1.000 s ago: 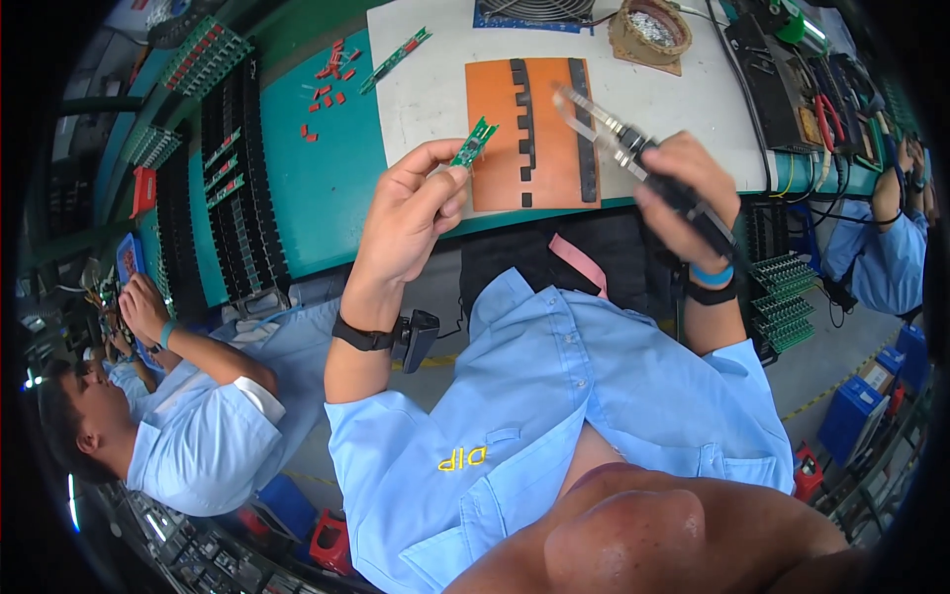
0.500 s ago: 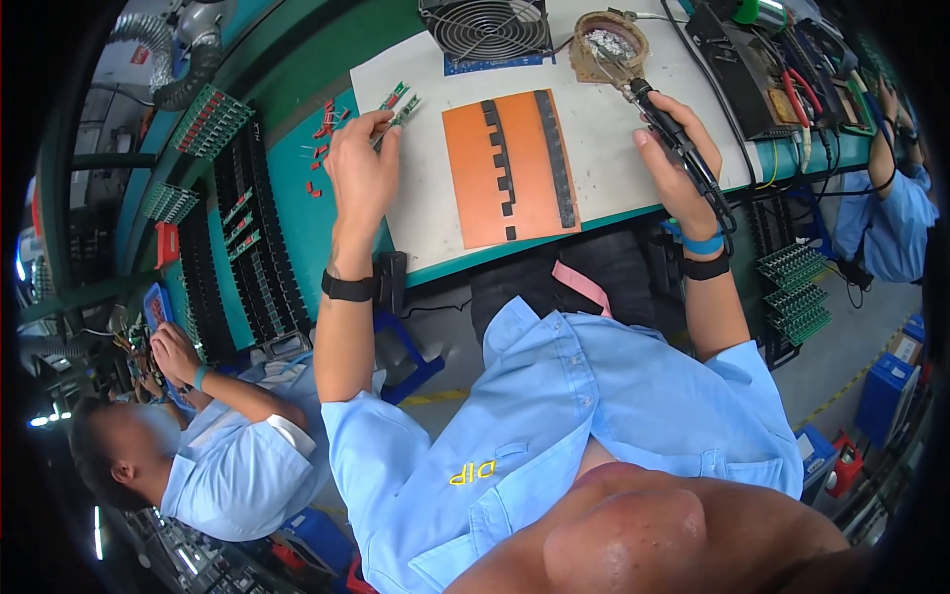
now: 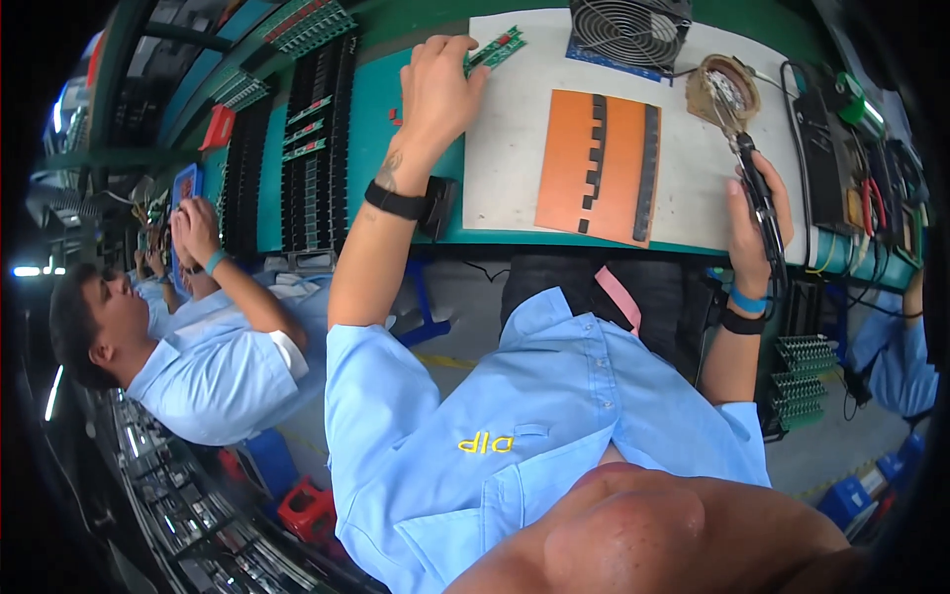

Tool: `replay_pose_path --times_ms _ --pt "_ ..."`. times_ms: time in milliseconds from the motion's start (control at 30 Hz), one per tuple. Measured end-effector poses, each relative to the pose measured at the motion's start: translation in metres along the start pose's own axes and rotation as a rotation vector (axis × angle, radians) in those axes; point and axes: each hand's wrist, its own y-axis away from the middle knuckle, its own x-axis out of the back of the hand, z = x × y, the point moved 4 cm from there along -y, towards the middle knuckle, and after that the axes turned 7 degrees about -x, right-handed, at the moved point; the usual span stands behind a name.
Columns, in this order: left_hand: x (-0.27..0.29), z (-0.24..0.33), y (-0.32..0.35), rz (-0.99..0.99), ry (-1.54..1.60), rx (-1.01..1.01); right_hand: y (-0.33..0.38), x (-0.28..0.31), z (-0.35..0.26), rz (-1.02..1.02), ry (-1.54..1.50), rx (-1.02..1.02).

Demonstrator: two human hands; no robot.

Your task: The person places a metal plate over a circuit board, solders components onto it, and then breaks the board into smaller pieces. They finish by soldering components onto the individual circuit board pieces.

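Note:
My left hand (image 3: 440, 94) is at the far left edge of the white work mat, fingers curled closed. A narrow green circuit board (image 3: 498, 47) with red parts sticks out past its fingertips; a second board seems to lie close beside it, partly hidden by the hand. My right hand (image 3: 759, 218) grips a black soldering iron (image 3: 760, 188) with a cord. Its tip reaches into a brown bowl (image 3: 701, 97) holding shiny silvery material. Between my hands lies an orange sheet (image 3: 564, 163) with a black notched strip (image 3: 595, 148) and a straight dark strip (image 3: 648, 163).
A fan (image 3: 628, 35) stands behind the orange sheet. At the right are a black box (image 3: 816, 139), cables and pliers (image 3: 871, 203). Black racks (image 3: 319, 148) carrying several boards stand at the left, near a red box (image 3: 218, 127). A co-worker (image 3: 213, 356) sits at my left.
My view has swung, so the bench appears shifted right. The left hand has moved farther from me and its back now covers most of the red parts. The iron stays at the bowl.

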Motion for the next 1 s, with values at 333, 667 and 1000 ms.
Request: replay_pose_path --times_ms 333,667,1000 --pt "0.107 -0.128 0.106 -0.14 -0.322 0.179 -0.004 -0.005 -0.005 -0.001 -0.011 -0.007" --pt "0.114 -0.175 0.127 -0.276 -0.307 0.233 -0.001 -0.002 0.001 -0.014 0.002 -0.026" --pt "0.127 -0.145 0.106 -0.174 -0.307 0.14 -0.006 -0.007 0.0 -0.031 -0.006 -0.029"
